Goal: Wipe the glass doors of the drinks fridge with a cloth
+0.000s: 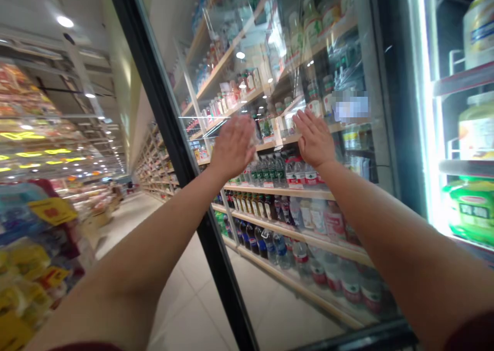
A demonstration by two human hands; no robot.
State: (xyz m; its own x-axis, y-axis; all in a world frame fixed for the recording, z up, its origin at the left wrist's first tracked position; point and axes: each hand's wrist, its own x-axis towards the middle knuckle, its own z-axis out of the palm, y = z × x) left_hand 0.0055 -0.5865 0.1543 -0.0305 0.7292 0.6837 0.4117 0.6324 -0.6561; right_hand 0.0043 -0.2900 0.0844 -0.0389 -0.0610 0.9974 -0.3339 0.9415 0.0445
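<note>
A black-framed glass door (270,212) of a lit fridge stands swung open in front of me. My left hand (234,144) is pressed to the glass, its fingers smeared by motion. A pale, cloth-like piece (256,139) shows beside its thumb, mostly hidden by the hand. To its right, my right hand (314,137) lies flat against the same pane, fingers stretched out and holding nothing. Faint streaks and reflections of lamps mark the upper glass. A whitish label (352,107) sits on the pane right of my right hand.
Behind the glass, wooden shelves (270,190) carry rows of bottles. At right, the lit fridge holds jugs (478,119) and a green package (471,209). The door's black frame (170,114) slants down across the view. A blurred goods display (34,243) stands at left beside the aisle floor (133,214).
</note>
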